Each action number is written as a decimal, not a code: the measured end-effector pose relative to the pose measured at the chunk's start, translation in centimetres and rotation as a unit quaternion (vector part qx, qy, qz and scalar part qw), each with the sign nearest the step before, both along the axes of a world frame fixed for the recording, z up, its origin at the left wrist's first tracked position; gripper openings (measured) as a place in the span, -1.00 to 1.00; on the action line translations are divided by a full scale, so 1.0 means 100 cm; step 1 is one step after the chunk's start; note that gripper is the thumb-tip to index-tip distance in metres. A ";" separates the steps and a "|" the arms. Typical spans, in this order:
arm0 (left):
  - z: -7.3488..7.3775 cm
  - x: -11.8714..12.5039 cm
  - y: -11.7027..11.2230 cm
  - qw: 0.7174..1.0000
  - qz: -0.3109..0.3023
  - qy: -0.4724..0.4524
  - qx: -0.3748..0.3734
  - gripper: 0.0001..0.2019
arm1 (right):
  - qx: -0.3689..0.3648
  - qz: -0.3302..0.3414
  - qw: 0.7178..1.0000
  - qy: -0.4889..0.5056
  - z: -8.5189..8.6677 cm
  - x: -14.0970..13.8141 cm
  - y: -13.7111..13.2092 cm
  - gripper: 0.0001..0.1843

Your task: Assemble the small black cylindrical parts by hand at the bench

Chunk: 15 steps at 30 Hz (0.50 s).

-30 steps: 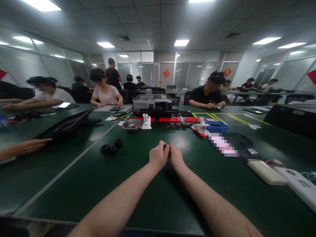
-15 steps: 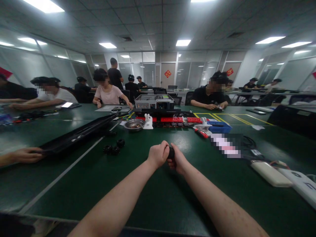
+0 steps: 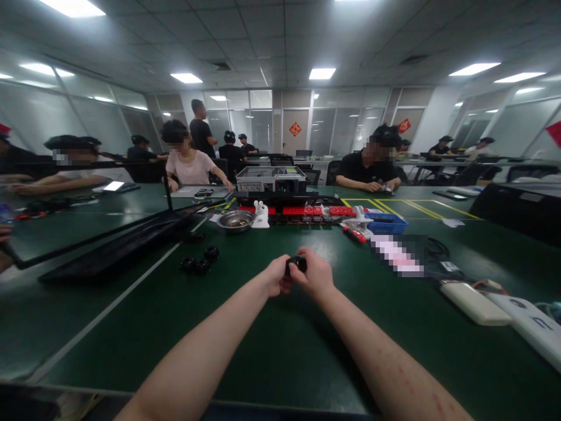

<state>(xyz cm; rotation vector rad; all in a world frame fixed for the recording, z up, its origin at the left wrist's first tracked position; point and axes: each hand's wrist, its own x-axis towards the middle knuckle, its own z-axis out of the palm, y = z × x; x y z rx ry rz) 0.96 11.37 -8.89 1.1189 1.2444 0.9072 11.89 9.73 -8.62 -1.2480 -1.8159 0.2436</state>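
Both hands meet over the table in front of me, around a small black round part [image 3: 297, 265] whose end looks ring-shaped. My left hand [image 3: 277, 275] grips it from the left, fingers curled beneath. From the right, my right hand [image 3: 316, 271] wraps it, with the thumb and fingers on its top and side. Skin covers much of the part, so its exact kind is hidden. To the left on the green table lie several similar black round parts [image 3: 201, 266]. A metal bowl [image 3: 236, 227] with small copper-coloured pieces stands farther back, beside a white stand [image 3: 260, 215].
At left, another person lifts a thin black frame [image 3: 87, 237] above a long black panel [image 3: 118, 248]. Ahead are red strips [image 3: 302, 210], an open metal case [image 3: 272, 182], a blue tray [image 3: 388, 223] and a red-handled tool [image 3: 354, 234]. A power bank [image 3: 475, 303] lies right.
My hands have turned the black part, so its ring-like end now shows, and the right hand has come over it. At left, the other person has raised a black frame off the panel.
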 end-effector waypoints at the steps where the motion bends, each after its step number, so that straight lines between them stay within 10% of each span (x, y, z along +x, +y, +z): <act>1: 0.000 -0.003 0.000 0.999 0.007 0.034 0.032 -0.71 | -0.047 0.004 0.998 0.037 0.000 0.000 0.001 -0.66; 3: -0.002 -0.007 -0.002 0.983 0.031 0.115 0.137 -0.73 | -0.238 0.038 0.960 0.140 -0.002 0.001 0.005 -0.56; 5: -0.004 -0.008 -0.005 0.940 0.024 0.215 0.265 -0.73 | -0.451 0.103 0.857 0.228 -0.006 0.003 0.011 -0.40; 8: -0.007 -0.005 -0.009 0.826 -0.014 0.389 0.408 -0.67 | -0.559 0.135 0.762 0.297 -0.012 0.007 0.018 -0.43; 11: -0.007 -0.003 -0.011 0.801 0.001 0.426 0.420 -0.67 | -0.442 0.066 0.841 0.306 -0.016 0.003 0.018 -0.52; 15: -0.007 -0.001 -0.016 0.843 0.033 0.329 0.425 -0.70 | -0.189 0.030 0.961 0.199 -0.015 -0.004 0.011 -0.55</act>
